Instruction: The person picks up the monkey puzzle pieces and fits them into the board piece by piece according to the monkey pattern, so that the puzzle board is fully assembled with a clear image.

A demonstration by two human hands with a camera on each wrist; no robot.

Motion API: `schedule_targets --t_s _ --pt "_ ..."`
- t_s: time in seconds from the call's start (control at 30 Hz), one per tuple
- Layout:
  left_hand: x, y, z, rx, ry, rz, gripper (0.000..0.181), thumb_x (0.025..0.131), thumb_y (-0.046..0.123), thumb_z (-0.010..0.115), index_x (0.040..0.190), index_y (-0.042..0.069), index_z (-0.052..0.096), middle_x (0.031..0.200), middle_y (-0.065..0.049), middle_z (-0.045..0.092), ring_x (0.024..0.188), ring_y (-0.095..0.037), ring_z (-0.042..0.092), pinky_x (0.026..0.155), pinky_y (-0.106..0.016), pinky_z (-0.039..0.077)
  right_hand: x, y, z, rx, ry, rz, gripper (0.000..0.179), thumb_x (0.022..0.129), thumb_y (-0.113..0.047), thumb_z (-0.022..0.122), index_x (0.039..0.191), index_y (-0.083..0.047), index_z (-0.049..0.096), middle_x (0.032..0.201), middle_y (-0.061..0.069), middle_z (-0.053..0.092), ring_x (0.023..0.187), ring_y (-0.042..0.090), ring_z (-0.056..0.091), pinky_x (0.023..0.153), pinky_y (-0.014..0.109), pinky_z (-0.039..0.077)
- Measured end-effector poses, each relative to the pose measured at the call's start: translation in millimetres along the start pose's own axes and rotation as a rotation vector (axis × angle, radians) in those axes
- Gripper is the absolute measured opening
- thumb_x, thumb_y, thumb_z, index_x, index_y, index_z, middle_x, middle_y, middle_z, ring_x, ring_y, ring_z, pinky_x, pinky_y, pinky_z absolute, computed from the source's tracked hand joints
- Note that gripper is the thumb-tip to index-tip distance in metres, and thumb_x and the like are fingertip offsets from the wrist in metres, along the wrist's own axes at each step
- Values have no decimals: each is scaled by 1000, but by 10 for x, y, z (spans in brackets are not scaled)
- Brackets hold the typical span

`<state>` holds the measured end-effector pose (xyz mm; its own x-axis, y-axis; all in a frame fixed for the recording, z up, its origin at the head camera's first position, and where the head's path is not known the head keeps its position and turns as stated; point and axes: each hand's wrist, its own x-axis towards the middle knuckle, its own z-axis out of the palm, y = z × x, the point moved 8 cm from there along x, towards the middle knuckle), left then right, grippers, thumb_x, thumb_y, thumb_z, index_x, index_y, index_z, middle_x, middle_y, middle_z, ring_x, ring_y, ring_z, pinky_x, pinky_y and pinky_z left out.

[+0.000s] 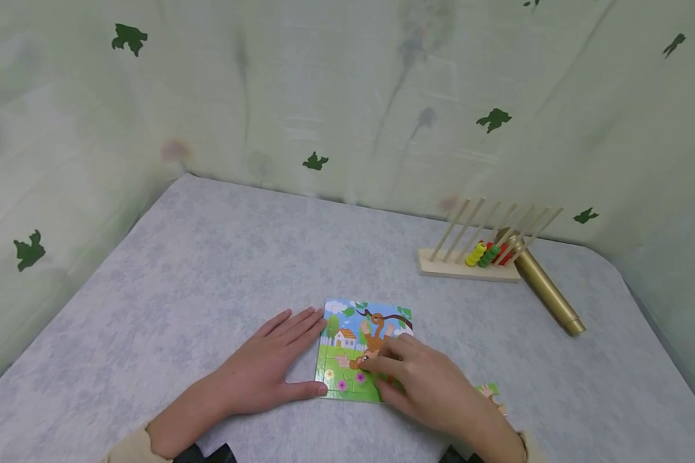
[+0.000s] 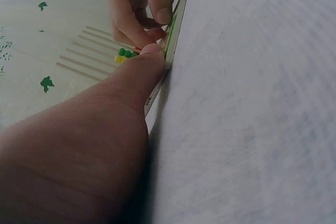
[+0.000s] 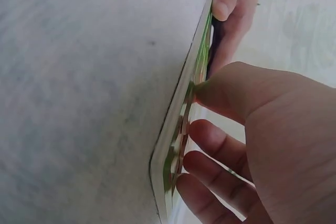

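Note:
A square jigsaw puzzle (image 1: 334, 373) with a monkey, a house and flowers lies flat on the table in the head view. My left hand (image 1: 266, 366) lies flat at its left side, fingers straight, fingertips and thumb at the board's edge. Over the lower right part of the picture, my right hand (image 1: 423, 379) has curled fingers and pinches a puzzle piece (image 3: 185, 116), which sits slightly raised in the right wrist view. That hand hides the lower right of the puzzle. Another puzzle piece (image 1: 488, 390), green with part of the monkey, lies partly hidden behind the right wrist.
Behind the puzzle to the right stands a wooden base with upright pegs (image 1: 463, 272), carrying yellow, green and red beads (image 1: 489, 256). A gold tube (image 1: 547, 286) leans against it. Pale curtains with green leaf shapes (image 1: 315, 161) rise along the table's far edge.

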<state>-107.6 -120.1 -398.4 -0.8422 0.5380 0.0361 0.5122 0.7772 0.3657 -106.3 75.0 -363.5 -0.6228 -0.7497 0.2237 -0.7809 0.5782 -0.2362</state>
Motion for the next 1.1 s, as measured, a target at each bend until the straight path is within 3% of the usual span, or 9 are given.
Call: schedule_targets --t_s 0.4,0.77,1.1 --pt "-11 -6 -1 2 -12 -8 99 92 80 48 164 15 30 171 3 24 159 -18 19 130 -43 12 -21 34 1 67 -40 4 27 95 -28 76 121 -33 76 102 -19 61 96 0 52 71 16 49" --pt "-8 4 -3 5 0 0 99 92 80 47 164 14 30 171 2 25 159 -19 20 130 -43 13 -130 120 -119 112 -4 -9 28 90 -29 81 117 -34 75 109 -22 65 96 -1 55 76 18 53" --pt "-7 20 -16 11 10 7 97 94 79 45 163 13 32 170 1 28 158 -21 23 129 -47 17 -389 352 -223 120 -34 81 38 89 -34 83 125 -31 71 114 -22 65 106 0 61 86 29 59"
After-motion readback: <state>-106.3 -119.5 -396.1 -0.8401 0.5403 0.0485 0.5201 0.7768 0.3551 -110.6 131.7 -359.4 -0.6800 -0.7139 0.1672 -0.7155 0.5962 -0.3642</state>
